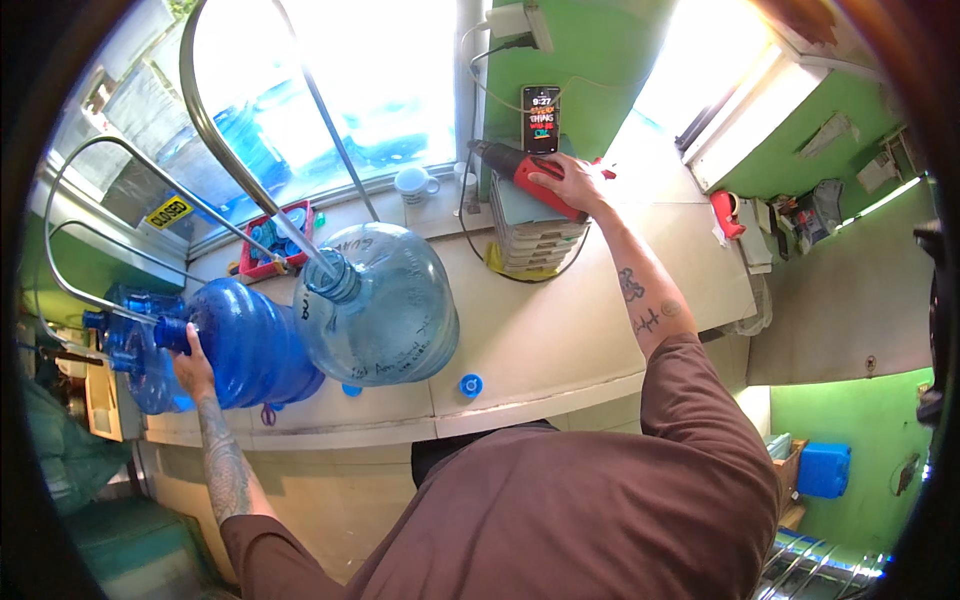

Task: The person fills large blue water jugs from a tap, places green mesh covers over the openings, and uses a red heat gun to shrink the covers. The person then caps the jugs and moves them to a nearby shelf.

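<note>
My right hand (574,182) is wrapped around a red and black heat gun (529,174), its dark nozzle pointing left. The tool is over a stack of plastic containers (534,232), and a black cord runs near it. At the left, my left hand (193,367) grips the neck of a blue water jug (247,337). A steel filling tube reaches that neck. Beside it stands a clear, pale-blue water jug (390,315) with handwriting on it, and a thicker tube (255,184) enters its mouth. More blue jugs (142,375) are partly hidden farther left.
A blue cap (470,385) lies on the tiled counter (525,330). Behind the jugs are a red basket (255,270) of blue caps and a white mug (415,185). A lit phone (541,120) leans by the wall. At right hangs a red tape dispenser (726,214).
</note>
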Tool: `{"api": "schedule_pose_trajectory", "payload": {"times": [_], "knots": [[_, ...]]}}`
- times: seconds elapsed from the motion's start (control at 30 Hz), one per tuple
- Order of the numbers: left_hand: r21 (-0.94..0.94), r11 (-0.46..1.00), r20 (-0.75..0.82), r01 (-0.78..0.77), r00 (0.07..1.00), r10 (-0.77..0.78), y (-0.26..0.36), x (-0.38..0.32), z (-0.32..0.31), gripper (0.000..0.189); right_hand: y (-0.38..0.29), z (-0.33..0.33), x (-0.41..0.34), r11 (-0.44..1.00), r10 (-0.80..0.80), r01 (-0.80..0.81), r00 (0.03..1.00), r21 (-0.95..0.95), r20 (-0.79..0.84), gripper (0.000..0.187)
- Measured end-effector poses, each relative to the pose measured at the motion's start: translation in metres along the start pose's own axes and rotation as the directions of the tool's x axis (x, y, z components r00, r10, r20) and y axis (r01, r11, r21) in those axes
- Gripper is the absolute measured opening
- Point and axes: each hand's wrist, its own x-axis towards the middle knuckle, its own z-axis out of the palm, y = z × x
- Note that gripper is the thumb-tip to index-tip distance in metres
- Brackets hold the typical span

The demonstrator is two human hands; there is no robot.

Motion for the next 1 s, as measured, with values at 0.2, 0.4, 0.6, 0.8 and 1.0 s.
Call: {"api": "schedule_pose_trajectory", "payload": {"times": [0.2, 0.4, 0.6, 0.8, 1.0], "knots": [[0.046, 0.999, 0.008, 0.021, 1.000, -0.022, -0.001, 0.001, -0.002, 0.076, 0.049, -0.007, 0.064, 0.924, 0.248, -0.212, 0.966, 0.319, -0.074, 0.082], [0.052, 0.998, -0.011, 0.020, 1.000, -0.019, 0.000, 0.000, -0.002, 0.076, 0.076, 0.002, 0.093, 0.818, 0.226, -0.323, 0.941, 0.475, 0.251, 0.089], [0.033, 0.999, -0.003, 0.023, 1.000, -0.023, 0.000, -0.001, -0.001, 0.075, 0.072, 0.012, 0.087, 0.841, 0.288, -0.285, 0.955, 0.459, 0.065, 0.089], [0.047, 0.998, 0.063, 0.035, 0.997, -0.038, -0.004, 0.003, 0.004, 0.079, 0.104, 0.025, 0.099, 0.866, 0.293, -0.300, 0.953, 0.401, 0.081, 0.077], [0.011, 0.991, 0.014, 0.132, 0.991, -0.132, 0.009, -0.011, -0.005, 0.088, 0.191, 0.014, 0.081, 0.977, 0.086, -0.035, 0.967, 0.209, -0.240, 0.055]]}}
